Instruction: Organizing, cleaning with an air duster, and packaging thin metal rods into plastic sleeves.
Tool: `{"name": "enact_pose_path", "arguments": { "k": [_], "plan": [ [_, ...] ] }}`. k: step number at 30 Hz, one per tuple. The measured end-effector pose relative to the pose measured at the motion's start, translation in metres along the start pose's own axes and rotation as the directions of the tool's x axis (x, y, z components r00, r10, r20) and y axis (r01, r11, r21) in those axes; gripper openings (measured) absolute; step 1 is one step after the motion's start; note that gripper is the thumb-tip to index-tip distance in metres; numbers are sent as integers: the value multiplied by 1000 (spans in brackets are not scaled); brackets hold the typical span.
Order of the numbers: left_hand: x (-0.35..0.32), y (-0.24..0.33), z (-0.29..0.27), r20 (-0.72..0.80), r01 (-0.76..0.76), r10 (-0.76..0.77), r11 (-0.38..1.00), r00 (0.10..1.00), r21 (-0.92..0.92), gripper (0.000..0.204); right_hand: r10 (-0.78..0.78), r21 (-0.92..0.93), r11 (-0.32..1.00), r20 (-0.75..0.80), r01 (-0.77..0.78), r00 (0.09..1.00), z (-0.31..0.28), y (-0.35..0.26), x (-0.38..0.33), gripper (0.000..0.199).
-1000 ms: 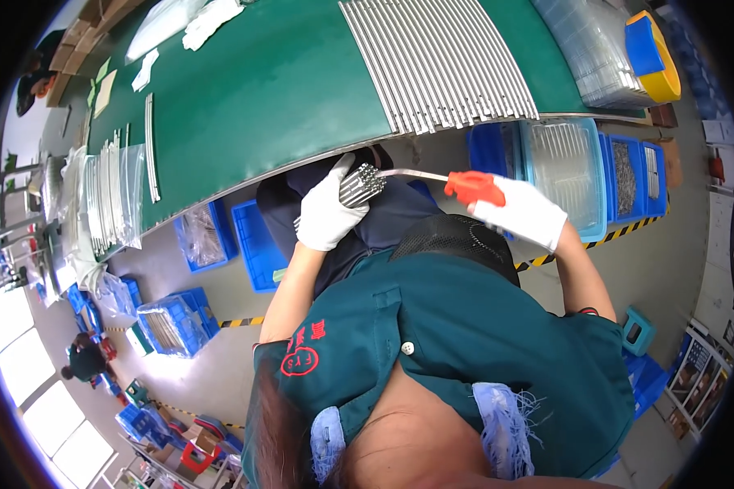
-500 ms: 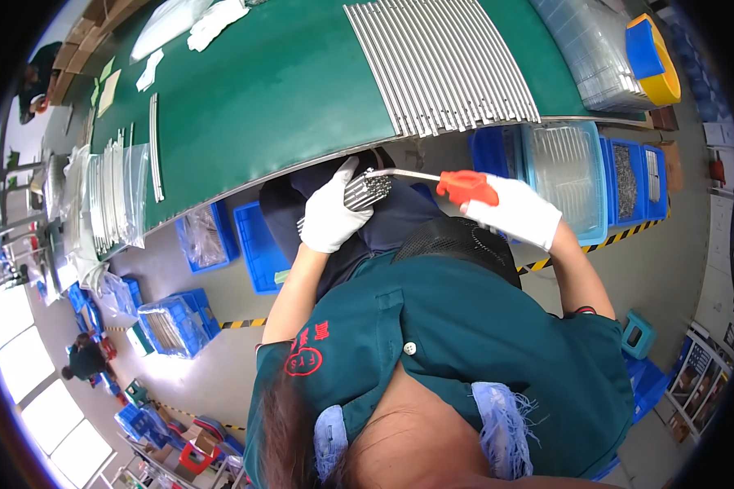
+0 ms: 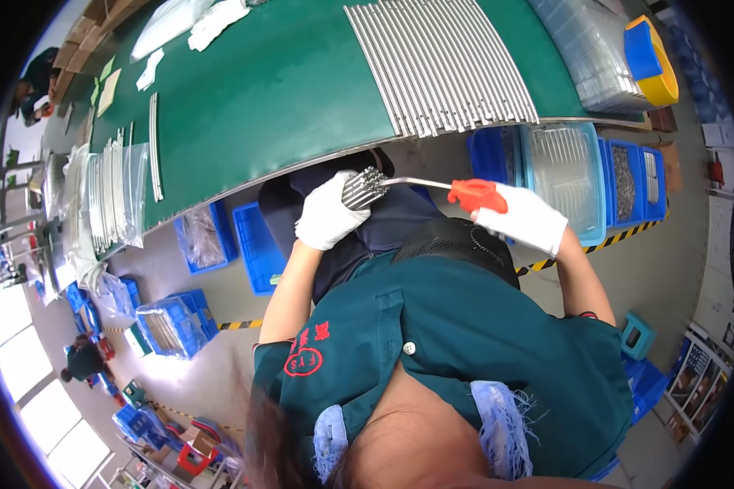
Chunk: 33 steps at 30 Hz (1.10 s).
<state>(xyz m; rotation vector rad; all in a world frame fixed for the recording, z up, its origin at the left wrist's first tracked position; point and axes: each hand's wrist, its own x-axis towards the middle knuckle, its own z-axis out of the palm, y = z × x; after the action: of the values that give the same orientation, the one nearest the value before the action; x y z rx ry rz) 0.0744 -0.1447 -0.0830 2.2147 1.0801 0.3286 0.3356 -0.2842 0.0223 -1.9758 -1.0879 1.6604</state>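
Observation:
My left hand (image 3: 329, 215), in a white glove, is closed around a bundle of thin metal rods (image 3: 364, 189) over my lap, just below the table edge. The rod ends fan out at the top of the grip. My gloved right hand (image 3: 528, 220) grips the red handle of an air blow gun (image 3: 475, 196). Its thin bent metal nozzle points left, with the tip close to the rod ends; whether it touches them I cannot tell.
Long metal rods (image 3: 444, 65) lie in a row on the green table (image 3: 269, 98). Bagged rods (image 3: 110, 200) are at its left end. Clear plastic trays (image 3: 591, 61) and a yellow-and-blue ring (image 3: 654, 61) sit at the right. Blue bins (image 3: 257, 244) stand below.
My right hand and the blow gun have shifted slightly right and down. My left hand has turned a little, and the rod ends now tilt up more toward the table edge.

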Motion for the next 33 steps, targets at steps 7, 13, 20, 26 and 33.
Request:
{"name": "enact_pose_path", "arguments": {
  "k": [7,13,20,26,33],
  "plan": [
    [0,0,-2,20,16,-17,1000,1000,19,42,66,-1,998,72,-66,995,-1,-4,-5,51],
    [0,0,-2,50,29,-29,999,998,15,43,94,19,995,105,-96,990,1,-8,-5,52],
    [1,-1,-5,106,30,-25,998,994,-49,44,-71,89,994,31,68,997,3,2,-4,48],
    [-1,-11,0,100,-19,28,995,995,-94,45,51,26,999,-202,-46,978,-11,47,-19,47],
    [0,1,-3,79,-11,19,995,997,-98,46,207,90,978,-590,-191,780,9,176,-29,56]
  ]
}}
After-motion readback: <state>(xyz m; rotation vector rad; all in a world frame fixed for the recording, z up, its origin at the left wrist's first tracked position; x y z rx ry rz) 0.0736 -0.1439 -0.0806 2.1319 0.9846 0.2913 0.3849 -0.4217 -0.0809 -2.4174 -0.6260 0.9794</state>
